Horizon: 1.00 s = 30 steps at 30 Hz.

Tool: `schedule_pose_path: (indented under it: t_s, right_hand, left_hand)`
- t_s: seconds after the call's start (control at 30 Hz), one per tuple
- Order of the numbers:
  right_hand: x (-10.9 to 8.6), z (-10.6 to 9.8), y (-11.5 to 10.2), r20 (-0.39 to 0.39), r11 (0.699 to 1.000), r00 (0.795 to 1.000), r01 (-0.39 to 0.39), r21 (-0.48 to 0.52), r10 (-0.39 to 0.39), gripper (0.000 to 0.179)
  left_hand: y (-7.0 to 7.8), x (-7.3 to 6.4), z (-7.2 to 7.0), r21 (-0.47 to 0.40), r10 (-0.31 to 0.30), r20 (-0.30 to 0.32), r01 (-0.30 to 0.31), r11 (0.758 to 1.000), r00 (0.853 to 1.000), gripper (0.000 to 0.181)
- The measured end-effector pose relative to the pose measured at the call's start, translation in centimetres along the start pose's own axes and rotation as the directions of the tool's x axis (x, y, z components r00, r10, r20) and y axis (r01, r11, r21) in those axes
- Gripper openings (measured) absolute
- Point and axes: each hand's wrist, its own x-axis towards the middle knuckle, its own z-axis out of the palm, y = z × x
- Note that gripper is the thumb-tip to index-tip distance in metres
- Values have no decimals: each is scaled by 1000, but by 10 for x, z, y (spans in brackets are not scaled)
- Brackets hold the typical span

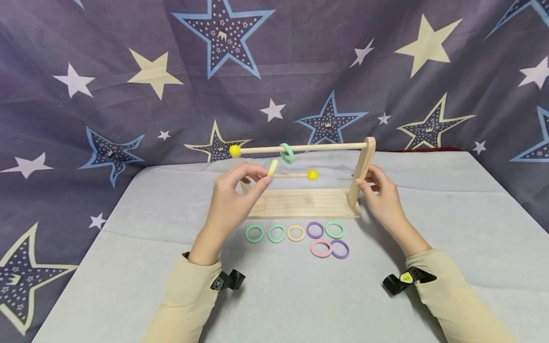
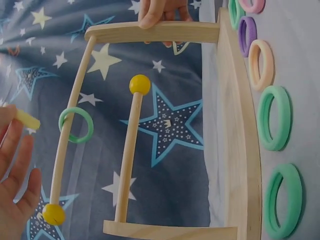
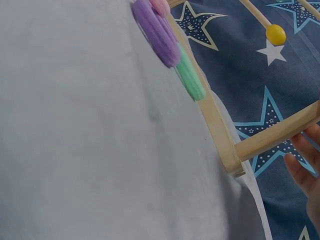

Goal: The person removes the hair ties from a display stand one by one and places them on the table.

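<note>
Between thumb and fingertips, my left hand (image 1: 233, 200) pinches a pale yellow ring (image 1: 273, 167), seen edge-on. It is held in front of the wooden rack, below the upper rod (image 1: 328, 147), where a green ring (image 1: 287, 153) hangs. In the left wrist view that hung ring (image 2: 76, 125) encircles the rod, with the yellow ring (image 2: 27, 120) off to the side. My right hand (image 1: 383, 194) grips the rack's right upright (image 1: 362, 171) between thumb and fingers. The lower rod (image 2: 128, 155) carries no ring and ends in a yellow ball (image 1: 313, 175).
In front of the rack's base (image 1: 304, 202) lie several loose rings: green (image 1: 269, 234), orange (image 1: 289, 234), purple (image 1: 309, 231) and pink (image 1: 311, 248). Another yellow ball (image 1: 234, 151) caps the upper rod's left end. A star-patterned cloth (image 1: 257, 95) hangs behind the grey-covered table (image 1: 300, 300).
</note>
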Motion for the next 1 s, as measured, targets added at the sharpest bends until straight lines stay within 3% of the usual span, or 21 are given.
schedule_pose_path:
  t_s: [0.23,0.4,0.47,0.6,0.7,0.93,1.0]
  right_hand:
    - [0,1,-1,0,1000,1000,0,5,0,32]
    - [0,1,-1,-5,1000,1000,-7,9,7,31]
    - [0,1,-2,-6,1000,1000,-8,12,8,31]
    - [-1,0,-2,-6,1000,1000,-7,13,7,32]
    - [-2,0,-1,-4,1000,1000,-9,10,9,32]
    - [-1,1,-2,1,1000,1000,-13,13,13,33]
    - [-1,1,-1,0,1000,1000,-13,14,13,33]
  left_hand:
    - [-3,-2,3,68,8,141,-18,997,990,10]
    - [-5,-4,8,119,-25,293,-11,993,956,9]
    - [-6,-6,10,139,-68,365,18,990,929,7]
    - [-7,-9,17,181,-157,497,75,981,854,4]
    - [-8,-12,22,195,-187,571,89,977,799,4]
    - [-15,-18,29,216,-227,668,107,971,709,6]
    - [-16,-20,31,230,-248,697,119,966,673,6]
